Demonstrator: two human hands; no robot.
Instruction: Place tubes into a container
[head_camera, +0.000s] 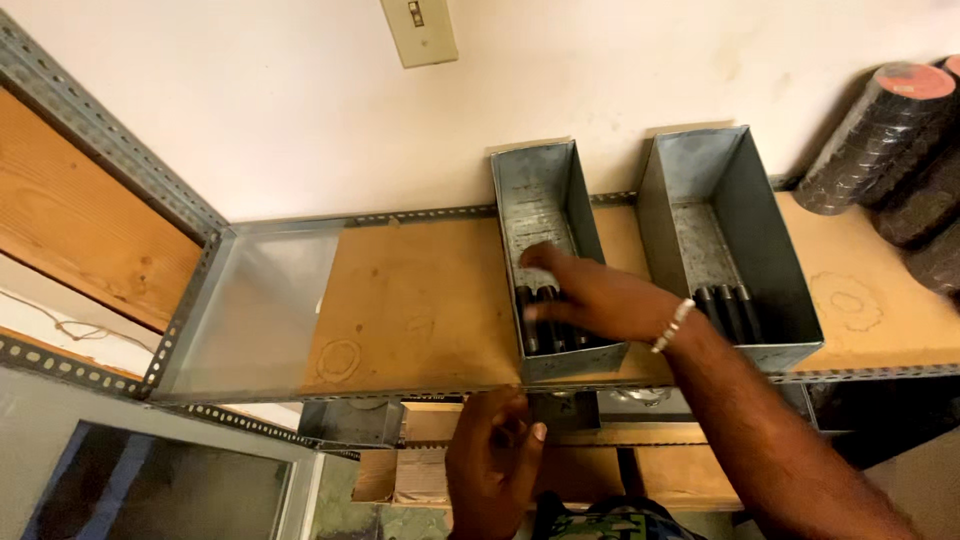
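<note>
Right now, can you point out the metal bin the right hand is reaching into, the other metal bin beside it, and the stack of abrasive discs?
Left metal bin (538, 185): head view, bare back floor.
Right metal bin (762, 215): head view, inner right wall.
Stack of abrasive discs (880, 135): head view, dark side of the nearest stack.

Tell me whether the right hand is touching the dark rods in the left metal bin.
Touching. The head view shows the right hand reaching into the left metal bin, its fingers lying on the dark rods.

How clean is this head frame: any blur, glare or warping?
Head view: right hand, reaching into the left metal bin, is motion-blurred at the fingertips; left hand below the shelf edge is soft too. Warm, even light with a pale sheen on the shelf's metal sheet. Wide-angle lens splays the frame rails.
</note>
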